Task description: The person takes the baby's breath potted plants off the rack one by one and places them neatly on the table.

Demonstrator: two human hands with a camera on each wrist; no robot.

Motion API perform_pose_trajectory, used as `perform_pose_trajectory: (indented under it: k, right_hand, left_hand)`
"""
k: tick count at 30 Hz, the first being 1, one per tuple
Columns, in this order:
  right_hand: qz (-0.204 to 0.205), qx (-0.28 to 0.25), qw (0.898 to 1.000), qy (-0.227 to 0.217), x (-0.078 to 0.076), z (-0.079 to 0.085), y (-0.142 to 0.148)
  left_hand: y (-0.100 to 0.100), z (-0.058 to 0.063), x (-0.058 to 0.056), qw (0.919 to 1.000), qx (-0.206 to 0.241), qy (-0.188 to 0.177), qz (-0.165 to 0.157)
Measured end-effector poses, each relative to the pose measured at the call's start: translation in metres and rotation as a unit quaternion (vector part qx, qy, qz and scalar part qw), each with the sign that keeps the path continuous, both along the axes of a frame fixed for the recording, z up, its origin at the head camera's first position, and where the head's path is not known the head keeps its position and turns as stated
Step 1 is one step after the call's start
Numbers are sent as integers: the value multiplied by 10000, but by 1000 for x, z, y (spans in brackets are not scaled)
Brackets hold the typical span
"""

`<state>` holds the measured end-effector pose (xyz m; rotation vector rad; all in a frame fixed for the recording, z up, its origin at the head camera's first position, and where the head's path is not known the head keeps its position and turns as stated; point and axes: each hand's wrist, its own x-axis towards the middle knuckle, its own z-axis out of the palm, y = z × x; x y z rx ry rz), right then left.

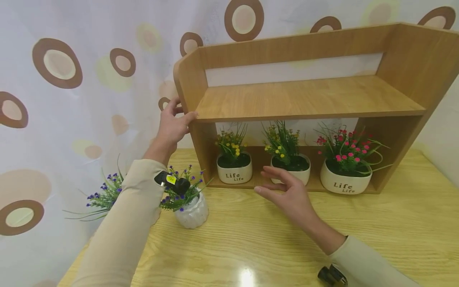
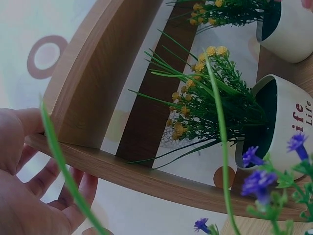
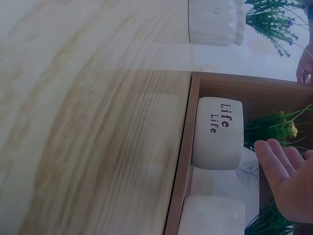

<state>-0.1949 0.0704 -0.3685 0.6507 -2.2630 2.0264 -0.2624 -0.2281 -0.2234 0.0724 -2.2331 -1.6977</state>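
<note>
A two-tier wooden shelf [image 1: 308,95] stands on the table. My left hand [image 1: 173,126] grips its left side panel at the height of the middle board, and the left wrist view shows thumb and fingers on either side of the panel's edge [image 2: 93,159]. In front of the middle pot [image 1: 292,175], with yellow flowers, my right hand [image 1: 290,195] hovers with fingers extended and nothing held. Also on the lower tier are a yellow-flowered white pot [image 1: 234,174] marked "Life" at the left and a pink-flowered one [image 1: 346,181] at the right.
Left of the shelf, a white ribbed pot [image 1: 193,213] with purple flowers stands on the wooden table [image 1: 233,239]. Another purple-flowered plant [image 1: 107,193] is partly hidden behind my left sleeve. A curtain [image 1: 89,32] with brown rings hangs behind.
</note>
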Motion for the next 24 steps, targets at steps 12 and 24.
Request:
perform_pose_trajectory:
  k: [12,24]
  right_hand:
    - [-38,-9,9991,-431,-20,-9,-28]
    - [-422,302,9981,-339,-42,-17,-48]
  left_hand:
    - [-1,-1,0,10000,-41,20,31]
    - [0,-1,1,10000,-5,57,24]
